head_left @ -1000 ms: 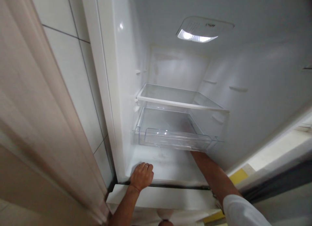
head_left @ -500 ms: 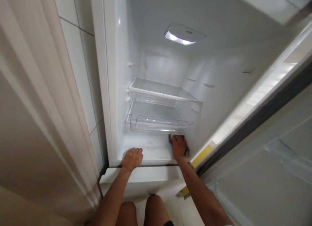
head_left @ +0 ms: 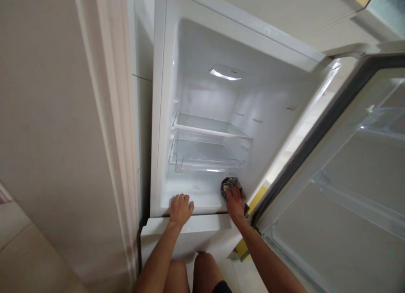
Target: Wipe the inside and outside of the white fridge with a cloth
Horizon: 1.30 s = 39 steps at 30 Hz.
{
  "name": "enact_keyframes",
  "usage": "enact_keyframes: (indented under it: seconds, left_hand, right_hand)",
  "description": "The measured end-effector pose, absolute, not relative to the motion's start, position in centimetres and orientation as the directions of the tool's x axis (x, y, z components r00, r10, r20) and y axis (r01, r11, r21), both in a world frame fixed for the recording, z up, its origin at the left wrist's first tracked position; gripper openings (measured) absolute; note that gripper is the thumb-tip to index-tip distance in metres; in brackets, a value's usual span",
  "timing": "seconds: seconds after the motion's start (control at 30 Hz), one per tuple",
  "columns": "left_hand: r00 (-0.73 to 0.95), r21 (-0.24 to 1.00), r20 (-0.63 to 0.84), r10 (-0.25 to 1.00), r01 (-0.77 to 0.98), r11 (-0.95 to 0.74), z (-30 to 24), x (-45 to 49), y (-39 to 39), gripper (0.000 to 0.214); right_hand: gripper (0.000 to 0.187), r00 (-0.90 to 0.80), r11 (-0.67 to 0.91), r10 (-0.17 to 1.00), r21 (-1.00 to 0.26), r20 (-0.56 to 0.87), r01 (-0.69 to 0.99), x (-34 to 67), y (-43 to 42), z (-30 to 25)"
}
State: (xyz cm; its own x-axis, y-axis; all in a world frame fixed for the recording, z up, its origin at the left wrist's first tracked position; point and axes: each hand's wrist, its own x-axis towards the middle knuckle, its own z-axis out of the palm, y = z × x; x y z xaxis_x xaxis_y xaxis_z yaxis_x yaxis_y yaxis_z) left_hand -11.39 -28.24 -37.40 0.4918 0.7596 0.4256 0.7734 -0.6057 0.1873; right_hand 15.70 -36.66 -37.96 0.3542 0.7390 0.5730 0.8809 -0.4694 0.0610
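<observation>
A white refrigerator (head_left: 171,73) stands open in front of me. At the right of its bottom floor (head_left: 202,187), my right hand (head_left: 236,204) presses on a dark patterned cloth (head_left: 227,183), which bunches out beyond the fingers. The cloth lies against the right inner wall near the front. My left hand (head_left: 181,209) rests on the front lip of the compartment, thumb apart from the fingers, holding nothing. Above the floor hangs a clear shallow drawer (head_left: 209,163), under a glass shelf (head_left: 205,123).
The refrigerator door (head_left: 348,166) is swung wide to the right, with a dark gasket and clear door shelves. Below the compartment is a white lower drawer front (head_left: 190,240). A beige panel (head_left: 63,116) stands close on the left. A lamp (head_left: 226,73) glows inside.
My right hand has drawn the cloth toward the front, and more of the cloth shows. My left hand stays on the lip with its thumb now spread. My view has shifted back.
</observation>
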Motion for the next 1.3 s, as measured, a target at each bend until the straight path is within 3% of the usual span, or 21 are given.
enact_keyframes:
  seconds: [0.23,0.47,0.8,1.13,1.3]
  left_hand:
    - [0.522,0.219,0.269,0.810,0.786,-0.579,-36.5,-11.9,-28.9,0.055]
    - [0.580,0.189,0.126,0.805,0.782,-0.594,-35.5,-12.1,-28.6,0.063]
    - [0.541,0.137,0.053,0.839,0.829,-0.543,-34.9,-11.4,-29.2,0.068]
    - [0.461,0.103,0.055,0.886,0.880,-0.464,-34.7,-10.5,-30.0,0.069]
    - [0.407,0.133,0.065,0.911,0.902,-0.412,-35.1,-10.1,-30.9,0.071]
  right_hand:
    - [0.049,0.250,-0.459,0.717,0.171,0.650,0.872,16.8,-36.8,-39.2]
    - [0.048,0.256,-0.436,0.708,0.122,0.658,0.891,17.5,-36.7,-40.0]
    - [0.043,0.268,-0.401,0.676,0.037,0.686,0.915,17.2,-37.1,-40.3]
    - [0.049,0.320,-0.316,0.646,-0.138,0.693,0.939,16.3,-36.8,-40.3]
    - [0.051,0.440,-0.200,0.616,-0.410,0.653,0.890,15.6,-37.6,-39.6]
